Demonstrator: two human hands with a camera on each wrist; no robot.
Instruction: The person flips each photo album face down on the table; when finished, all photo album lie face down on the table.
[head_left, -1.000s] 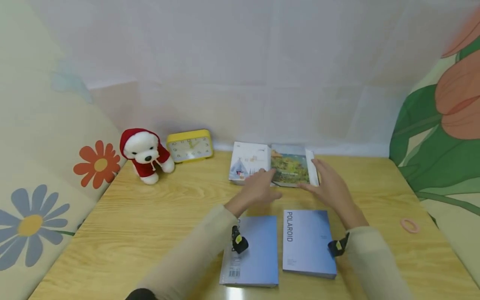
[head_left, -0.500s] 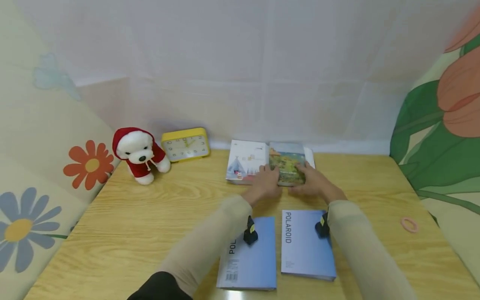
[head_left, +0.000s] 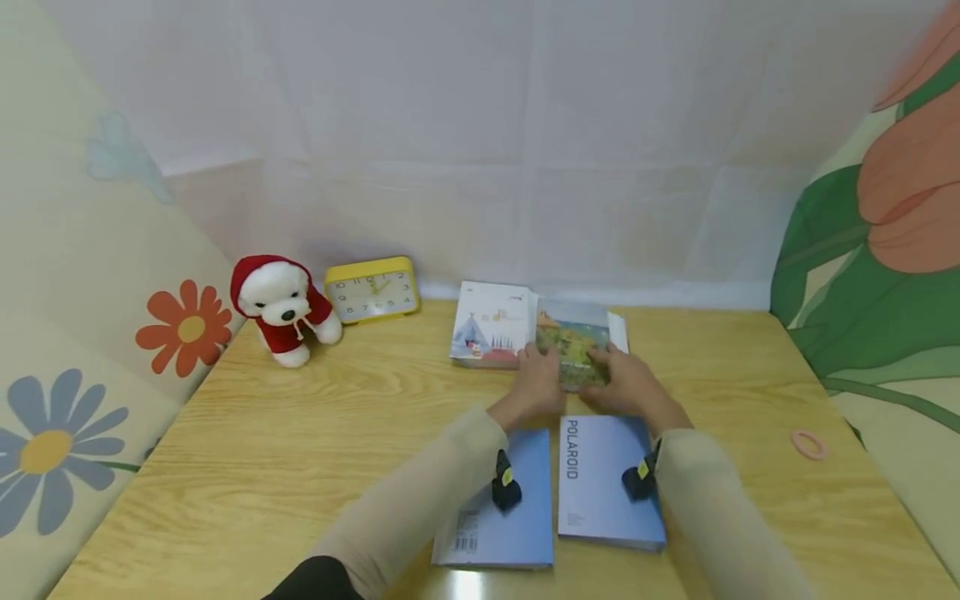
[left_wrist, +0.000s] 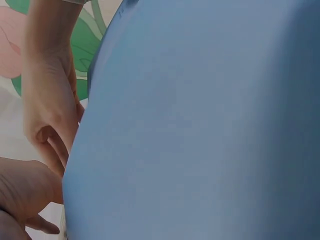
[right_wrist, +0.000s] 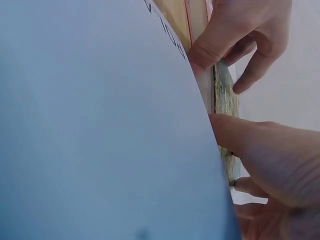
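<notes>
A book with a landscape picture cover (head_left: 573, 333) lies at the back middle of the table. My left hand (head_left: 536, 379) grips its near left corner, the fingertips over the cover. On the near right side my right hand (head_left: 630, 383) holds the same book, thumb at the near edge and fingers on top. The right wrist view shows fingers and thumbs of both hands around the landscape book (right_wrist: 226, 102). White edges of another book (head_left: 618, 330) show from behind it. A blue book cover (left_wrist: 190, 120) fills most of the left wrist view and hides the grip.
Left of the hands lies a white book with a tent picture (head_left: 489, 325). Nearer, under the forearms, are two blue books, the right one (head_left: 600, 500) marked POLAROID, the other (head_left: 517, 533) beside it. A plush dog (head_left: 281, 308), yellow clock (head_left: 372, 290) and pink ring (head_left: 809, 444) stand farther out.
Both hands have closed in on the landscape book from its sides. The book has since slid a little toward me, away from the book behind it.
</notes>
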